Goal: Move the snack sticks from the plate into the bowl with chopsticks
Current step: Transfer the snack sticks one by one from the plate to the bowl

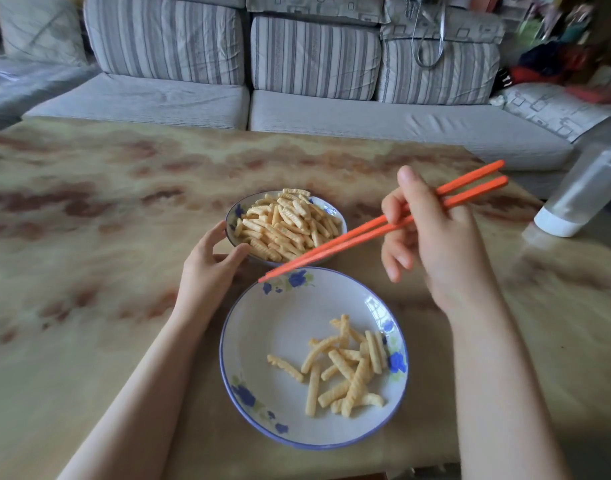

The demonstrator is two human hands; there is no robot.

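A white plate (262,341) with a blue flowered rim lies near the table's front edge and holds several ridged yellow snack sticks (345,365) on its right half. Just behind it stands a matching bowl (232,216) heaped with snack sticks (286,223). My left hand (207,271) holds the bowl's left rim between thumb and fingers. My right hand (432,237) grips a pair of orange chopsticks (349,240). Their tips hang together over the plate's far rim, next to the bowl, with nothing between them.
A marbled yellow-brown table (89,237) carries everything. A clear bottle (581,192) with a white end stands at the table's right edge. A grey striped sofa (297,98) runs along the far side, with clutter at the upper right.
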